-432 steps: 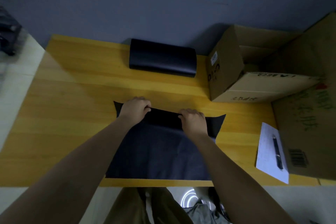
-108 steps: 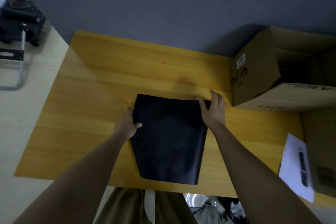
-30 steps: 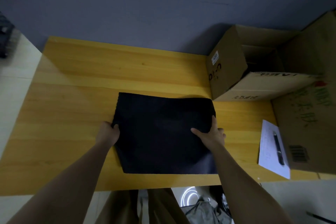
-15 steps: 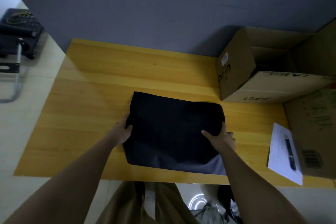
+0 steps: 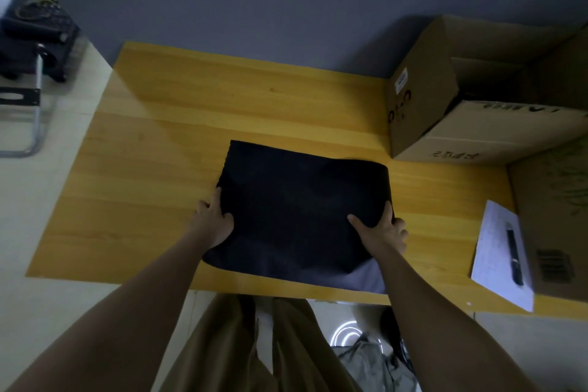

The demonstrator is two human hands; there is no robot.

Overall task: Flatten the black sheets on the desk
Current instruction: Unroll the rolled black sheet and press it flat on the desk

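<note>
Two hands grip the black sheets (image 5: 302, 210) in the head view, one on each side edge. The left hand (image 5: 212, 219) is clamped on the left edge with its thumb on top, and the right hand (image 5: 380, 227) is clamped on the right edge the same way, thumb lying over the dark surface. The sheets sit on the tabletop (image 5: 197, 124), just left of the open cardboard box (image 5: 445, 99) and nearer the person than it. Their far edge bows up on the side toward the box, and a paler layer shows at the near corner, so the stack looks thin, light and springy, likely to curl back when released. The side edges seem the best places to hold it, and pressing needs flat palms. A paper (image 5: 499, 254) carrying a pen (image 5: 514, 256) lies below the box.
</note>
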